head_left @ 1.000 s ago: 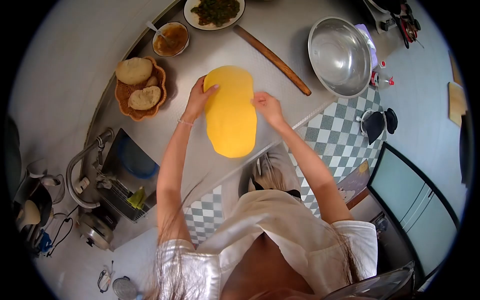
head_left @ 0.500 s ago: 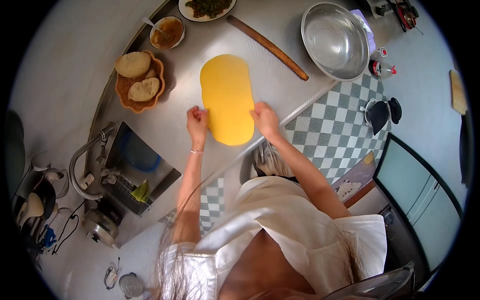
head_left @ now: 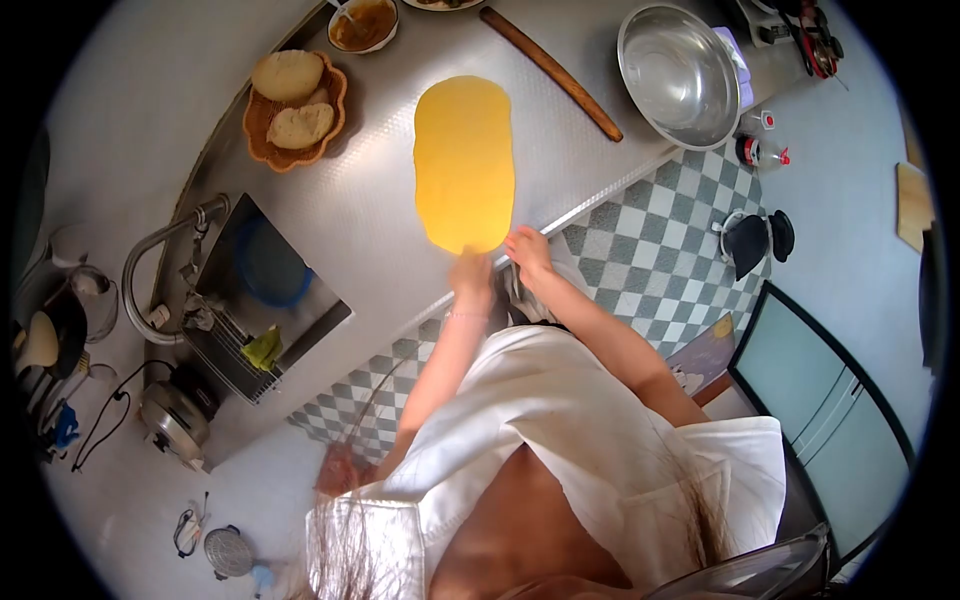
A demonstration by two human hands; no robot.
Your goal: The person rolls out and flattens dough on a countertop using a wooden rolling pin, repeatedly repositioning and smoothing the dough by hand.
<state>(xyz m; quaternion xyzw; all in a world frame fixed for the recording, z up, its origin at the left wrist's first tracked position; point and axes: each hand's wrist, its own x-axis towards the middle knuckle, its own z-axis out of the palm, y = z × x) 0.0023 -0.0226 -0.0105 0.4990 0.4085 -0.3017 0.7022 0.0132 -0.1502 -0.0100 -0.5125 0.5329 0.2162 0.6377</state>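
A long, rounded sheet of yellow dough (head_left: 465,165) lies flat on the metal worktop. My left hand (head_left: 471,278) is at the near end of this sheet, its fingertips meeting the edge. Motion smears those fingers, so their grip is unclear. At the near right corner, close to the worktop's front edge, my right hand (head_left: 530,250) has its fingers curled together on the dough's rim. Beyond the dough, on the right, a wooden rolling pin (head_left: 552,74) rests at a slant.
A wicker basket (head_left: 262,142) of pale buns or dough pieces stands left, near a bowl of brown sauce (head_left: 374,30). A large steel basin (head_left: 675,85) sits at the right edge. The sink (head_left: 325,310) and faucet (head_left: 140,255) are at left. Checkered floor (head_left: 640,250) lies below.
My left hand has moved from the dough's left side to its near end. My right hand has shifted down to the near right corner. The view has tilted slightly toward me.
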